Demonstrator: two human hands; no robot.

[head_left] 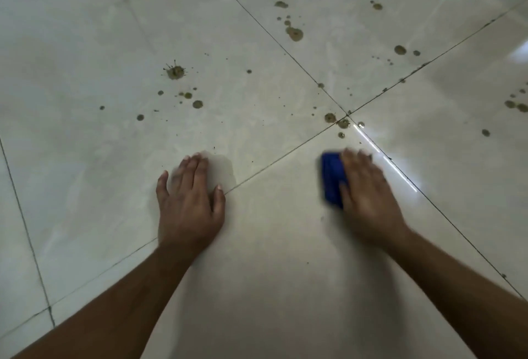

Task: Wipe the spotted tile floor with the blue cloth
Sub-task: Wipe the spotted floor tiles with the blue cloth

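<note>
1. Pale glossy tile floor [257, 244], crossed by dark grout lines that meet at a junction [347, 115] ahead of the hands. Brown spots lie scattered over the far tiles; the near tile under the arms looks free of them.
2. Largest marks: a splat with radiating streaks [175, 72] on the left tile, a blot [294, 33] on the far tile, and a small cluster of spots [337, 121] at the junction.
3. Blue cloth [333, 180]: folded into a pad, lying on the near tile just short of the junction cluster. Its left part shows; the rest is under the palm.
4. Right hand [368, 195]: laid flat on the cloth, fingers together and extended forward, pressing down and not pinching. Its outline is blurred, consistent with a wiping stroke.
5. Left hand [190, 201]: empty, palm down on the floor, fingers slightly spread, thumb out toward the grout line. It appears to serve as a brace.
6. Step in hand (judged): wiping the near tile, with most spots not yet reached.
7. Next move (judged): push the cloth forward over the junction cluster under steady pressure, then shift the brace to reach the far marks.
</note>
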